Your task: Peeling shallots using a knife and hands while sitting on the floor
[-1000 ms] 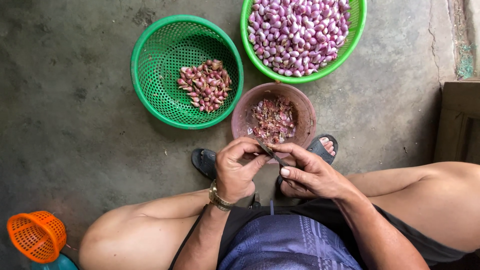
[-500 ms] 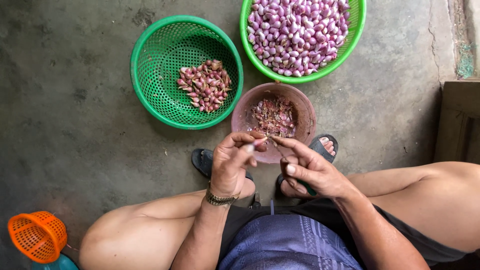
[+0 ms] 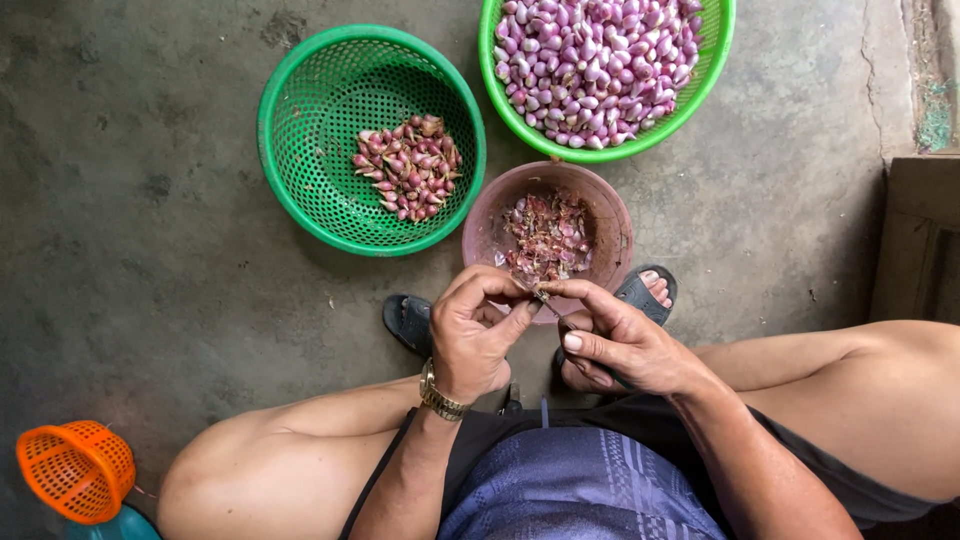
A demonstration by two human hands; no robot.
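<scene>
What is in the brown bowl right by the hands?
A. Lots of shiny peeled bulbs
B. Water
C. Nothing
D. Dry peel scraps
D: the brown bowl holds a heap of dry peel scraps, just above the left hand and right hand; the peeled bulbs fill the basket further up.

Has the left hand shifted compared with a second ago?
Yes, slightly. The left hand has risen toward the brown bowl; its fingertips now overlap the bowl's near rim, where before they sat just below it, meeting the right hand.
</scene>
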